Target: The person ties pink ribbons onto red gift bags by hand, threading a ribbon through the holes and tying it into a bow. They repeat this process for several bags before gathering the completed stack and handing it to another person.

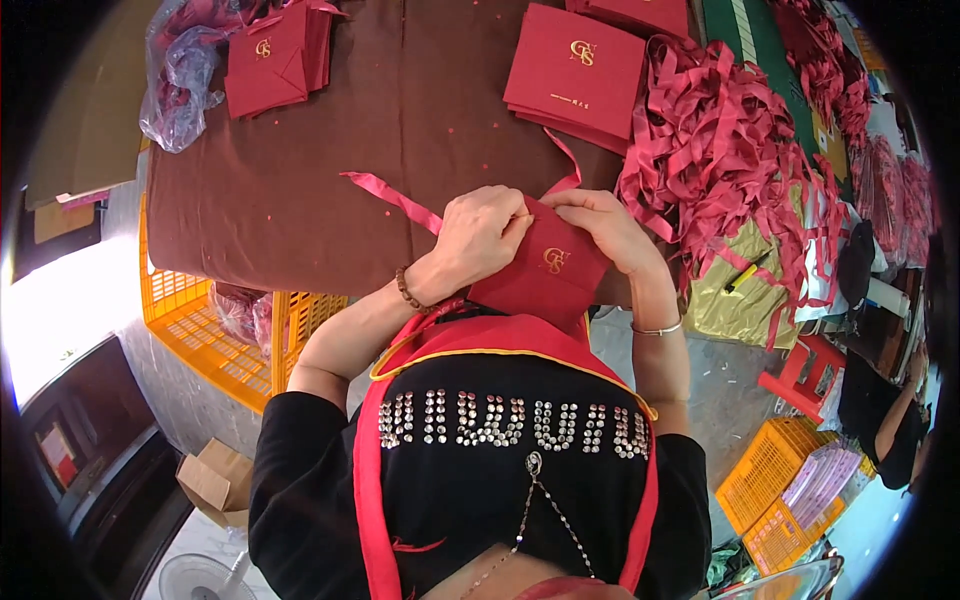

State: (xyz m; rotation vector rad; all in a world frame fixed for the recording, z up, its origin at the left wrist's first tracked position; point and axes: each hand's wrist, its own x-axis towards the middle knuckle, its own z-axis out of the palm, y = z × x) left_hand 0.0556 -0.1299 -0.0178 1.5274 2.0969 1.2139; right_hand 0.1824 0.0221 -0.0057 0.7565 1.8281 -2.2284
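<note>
A small dark-red paper bag (552, 275) with a gold emblem stands at the table's near edge, against my body. My left hand (478, 238) is closed at its upper left corner, and a red ribbon (392, 203) trails from that hand to the left. The fingertips are partly hidden. With thumb and fingers curled over the upper right edge, my right hand (606, 228) grips the bag. Another ribbon end (568, 162) rises between the hands and curls toward a stack of flat red bags (574, 75).
To the right lies a large heap of red ribbons (710, 140), beside a gold sheet (735, 300) with a yellow-and-black tool (742, 276). More red bags (270, 70) and clear plastic (182, 90) sit at the far left. Below the table's left side stands an orange crate (200, 335).
</note>
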